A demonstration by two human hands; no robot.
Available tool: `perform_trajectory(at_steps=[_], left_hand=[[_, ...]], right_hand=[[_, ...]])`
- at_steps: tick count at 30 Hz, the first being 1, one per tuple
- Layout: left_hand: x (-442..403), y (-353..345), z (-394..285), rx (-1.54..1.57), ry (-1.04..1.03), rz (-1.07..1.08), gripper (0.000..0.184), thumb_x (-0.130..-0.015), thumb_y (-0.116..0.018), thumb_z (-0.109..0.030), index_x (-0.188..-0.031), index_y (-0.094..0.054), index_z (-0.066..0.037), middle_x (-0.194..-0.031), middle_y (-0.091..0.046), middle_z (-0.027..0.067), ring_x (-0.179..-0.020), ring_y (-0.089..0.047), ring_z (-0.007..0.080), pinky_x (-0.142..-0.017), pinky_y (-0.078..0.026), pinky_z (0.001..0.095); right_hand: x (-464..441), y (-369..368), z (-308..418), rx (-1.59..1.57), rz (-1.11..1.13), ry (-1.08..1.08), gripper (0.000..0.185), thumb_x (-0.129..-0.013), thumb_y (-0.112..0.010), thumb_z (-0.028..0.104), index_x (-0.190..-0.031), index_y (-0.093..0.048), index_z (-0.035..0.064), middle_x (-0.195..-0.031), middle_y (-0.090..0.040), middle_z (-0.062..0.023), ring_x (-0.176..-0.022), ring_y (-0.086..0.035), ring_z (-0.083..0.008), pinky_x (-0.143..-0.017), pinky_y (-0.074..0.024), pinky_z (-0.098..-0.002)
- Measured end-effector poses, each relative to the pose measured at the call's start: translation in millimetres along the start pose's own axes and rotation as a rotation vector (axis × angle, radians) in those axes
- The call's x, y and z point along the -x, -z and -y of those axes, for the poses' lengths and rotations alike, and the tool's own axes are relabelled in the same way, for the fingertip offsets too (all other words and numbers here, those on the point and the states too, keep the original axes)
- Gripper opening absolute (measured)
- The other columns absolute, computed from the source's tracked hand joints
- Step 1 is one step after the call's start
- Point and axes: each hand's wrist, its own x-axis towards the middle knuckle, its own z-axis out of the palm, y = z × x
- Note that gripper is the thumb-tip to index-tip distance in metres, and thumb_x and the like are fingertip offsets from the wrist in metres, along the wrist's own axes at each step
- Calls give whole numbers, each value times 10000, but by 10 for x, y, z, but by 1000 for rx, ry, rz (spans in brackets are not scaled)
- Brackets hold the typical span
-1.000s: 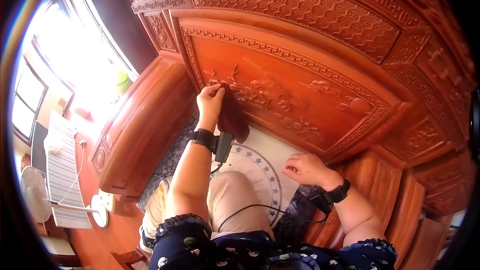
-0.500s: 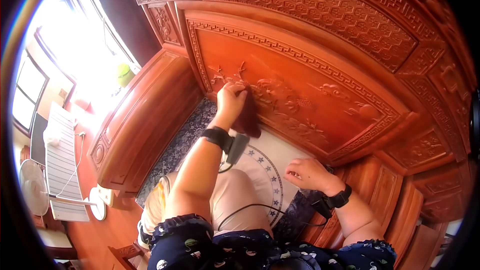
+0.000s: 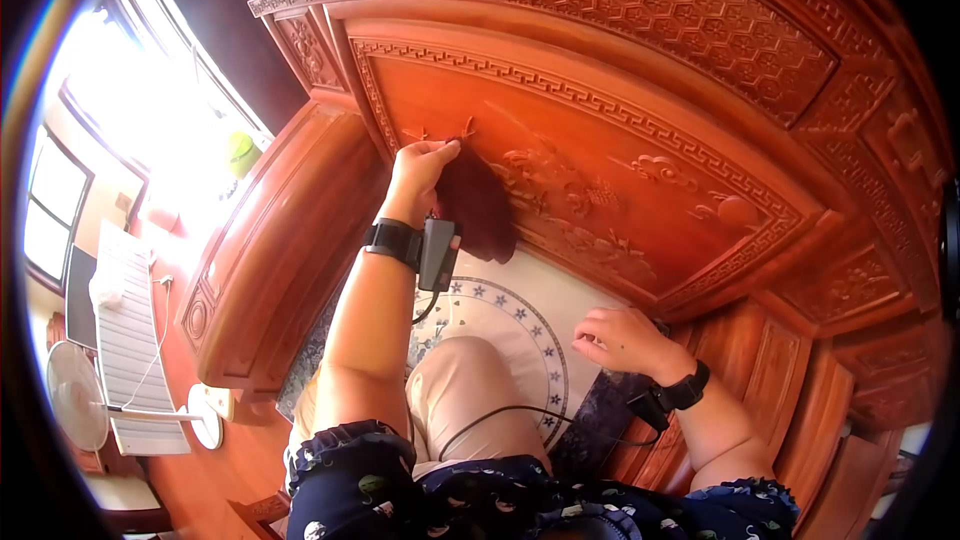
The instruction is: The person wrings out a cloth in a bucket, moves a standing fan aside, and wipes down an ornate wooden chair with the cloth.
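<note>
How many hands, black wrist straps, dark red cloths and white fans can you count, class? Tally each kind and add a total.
Hands: 2 (left hand, right hand)
Wrist straps: 2 (left strap, right strap)
Dark red cloth: 1
White fan: 1
Total: 6

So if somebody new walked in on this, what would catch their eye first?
Probably the big reddish carved wooden panel, filling the upper middle and right of the view with its raised branches and patterned border. Next, the dark red cloth hanging from the left hand against the panel's lower left part. The glaring window at upper left also stands out.
</note>
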Motion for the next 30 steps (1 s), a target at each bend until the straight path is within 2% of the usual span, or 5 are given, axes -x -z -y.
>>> perform_trajectory(at_steps=[9,15,19,23,30], left_hand=[[-43,-75,-12,-20,58,-7,126,-762,-654,-77,-802,-606,32,-745,-627,87,-664,-602,177,-585,-485,291],[-47,-195,153,-755,-672,-352,191,-687,-636,-148,-721,-521,1,-653,-582,139,-637,-570,258,-641,-470,346],[-114,-307,335,-507,-634,-509,142,-715,-643,-100,-715,-525,-21,-623,-518,15,-548,-446,93,-503,-389,257],[90,-300,55,-121,60,-485,189,-735,-634,-196,-675,-556,-34,-622,-505,20,-415,-427,123,-363,-360,305],[-96,-160,380,246,-116,-224,134,-766,-660,-110,-803,-562,-27,-712,-559,24,-582,-524,124,-536,-440,261]], right_hand=[[11,19,23,-12,-3,-19,196,-815,-573,268,-786,-621,80,-775,-577,-100,-775,-574,-303,-682,-456,-401],[28,57,36,-2,7,-42,197,-815,-574,273,-786,-629,86,-779,-582,-98,-781,-578,-303,-696,-458,-398],[38,27,-13,-8,11,-39,216,-809,-569,286,-773,-636,84,-787,-594,-97,-779,-578,-307,-684,-459,-401],[52,-5,1,-5,-13,-11,221,-808,-563,287,-768,-640,84,-762,-596,-98,-772,-577,-302,-670,-455,-404],[53,-7,-25,35,11,-7,221,-804,-565,297,-765,-639,92,-751,-587,-100,-765,-574,-307,-663,-448,-412]])
